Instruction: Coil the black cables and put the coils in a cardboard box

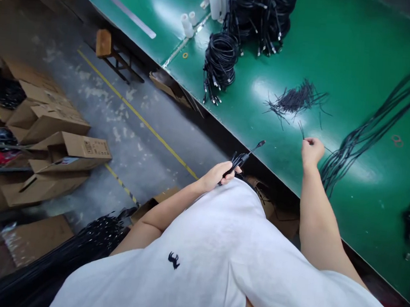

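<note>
Cable bundle (241,161), likely light and limp, best gripped near its plugs, clenched in left hand (219,173); right hand (312,151) pinches thin wire tie (301,129).

Green table (338,50) — black cables (219,61), white shirt (226,248) — brown boxes (68,146).

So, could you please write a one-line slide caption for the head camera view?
Left hand grips black cable ends; right hand pinches a thin black tie on the green table.
</note>
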Available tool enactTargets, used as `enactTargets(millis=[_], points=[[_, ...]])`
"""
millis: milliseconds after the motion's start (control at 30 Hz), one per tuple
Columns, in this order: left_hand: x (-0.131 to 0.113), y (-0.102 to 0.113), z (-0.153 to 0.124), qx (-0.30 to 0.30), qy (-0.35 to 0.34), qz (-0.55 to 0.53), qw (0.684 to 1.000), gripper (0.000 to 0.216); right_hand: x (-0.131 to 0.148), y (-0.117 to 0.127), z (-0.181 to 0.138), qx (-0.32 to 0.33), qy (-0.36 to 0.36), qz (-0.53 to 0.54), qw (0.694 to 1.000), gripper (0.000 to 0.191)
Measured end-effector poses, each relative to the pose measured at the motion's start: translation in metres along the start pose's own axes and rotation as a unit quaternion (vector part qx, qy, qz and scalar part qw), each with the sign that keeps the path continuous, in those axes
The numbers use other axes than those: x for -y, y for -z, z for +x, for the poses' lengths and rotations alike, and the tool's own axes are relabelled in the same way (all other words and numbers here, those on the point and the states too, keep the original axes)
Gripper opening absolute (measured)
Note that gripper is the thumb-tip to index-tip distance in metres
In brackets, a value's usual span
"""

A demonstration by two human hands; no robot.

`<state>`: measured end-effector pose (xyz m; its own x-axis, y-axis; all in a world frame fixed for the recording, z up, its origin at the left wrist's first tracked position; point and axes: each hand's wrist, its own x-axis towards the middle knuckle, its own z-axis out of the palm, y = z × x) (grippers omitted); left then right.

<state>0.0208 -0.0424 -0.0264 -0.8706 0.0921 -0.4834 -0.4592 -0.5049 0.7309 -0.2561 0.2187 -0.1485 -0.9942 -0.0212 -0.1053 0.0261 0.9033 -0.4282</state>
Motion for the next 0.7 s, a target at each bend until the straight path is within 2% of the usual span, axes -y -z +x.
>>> enactTargets(millis=[233,400,533,633,700], points=[[-0.011,0.002,-0.004,-0.007,-0.001,0.011,1.000,0.048,0.001,0.025,-0.030,-0.057,0.002,0.001,0.998,0.026],[-0.013,0.002,-0.004,0.015,0.009,0.019,1.000,0.047,0.002,0.036,-0.024,-0.049,-0.025,0.017,0.998,0.015],[-0.009,0.001,0.000,0.013,0.017,0.014,1.000,0.048,0.005,0.042,-0.024,-0.049,-0.026,0.044,0.998,0.023],[-0.007,0.000,0.003,0.011,0.005,0.012,1.000,0.045,0.008,0.049,-0.046,-0.008,-0.005,0.083,0.997,0.031],[-0.008,-0.001,0.004,0.014,-0.001,0.019,1.000,0.044,0.015,0.051,-0.078,0.083,0.039,0.121,0.988,0.027]])
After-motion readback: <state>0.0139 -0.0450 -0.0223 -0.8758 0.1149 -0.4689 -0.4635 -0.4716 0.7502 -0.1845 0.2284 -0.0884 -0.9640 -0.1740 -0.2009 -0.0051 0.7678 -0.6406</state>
